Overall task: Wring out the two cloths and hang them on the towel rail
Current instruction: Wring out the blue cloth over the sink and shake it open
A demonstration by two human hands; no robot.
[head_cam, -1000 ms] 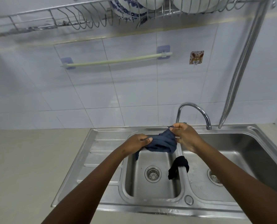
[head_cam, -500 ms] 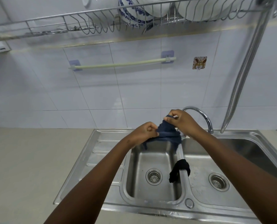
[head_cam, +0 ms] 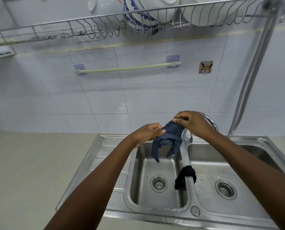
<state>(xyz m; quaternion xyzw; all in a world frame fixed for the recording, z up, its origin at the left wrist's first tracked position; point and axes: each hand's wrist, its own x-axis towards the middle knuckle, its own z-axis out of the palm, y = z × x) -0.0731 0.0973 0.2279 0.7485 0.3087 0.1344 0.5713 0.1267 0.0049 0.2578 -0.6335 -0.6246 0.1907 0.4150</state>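
Note:
A dark blue cloth point(head_cam: 169, 140) hangs between my hands above the left basin, its loose ends dangling down. My left hand point(head_cam: 146, 132) pinches its left edge and my right hand point(head_cam: 191, 122) pinches its upper right corner, a little higher. A black cloth point(head_cam: 185, 175) lies draped over the divider between the two basins. The pale green towel rail point(head_cam: 126, 68) is fixed to the tiled wall above and behind my hands, and it is bare.
The steel double sink point(head_cam: 105, 163) has a drainboard on its left. A curved tap point(head_cam: 210, 122) stands behind my right hand. A flexible metal hose point(head_cam: 253, 72) runs down the wall at right. A wire dish rack point(head_cam: 105, 29) with bowls hangs overhead.
Both hands have lifted the blue cloth up from the basin and begun spreading it, the right hand rising higher. The view has tilted upward. The black cloth has not moved.

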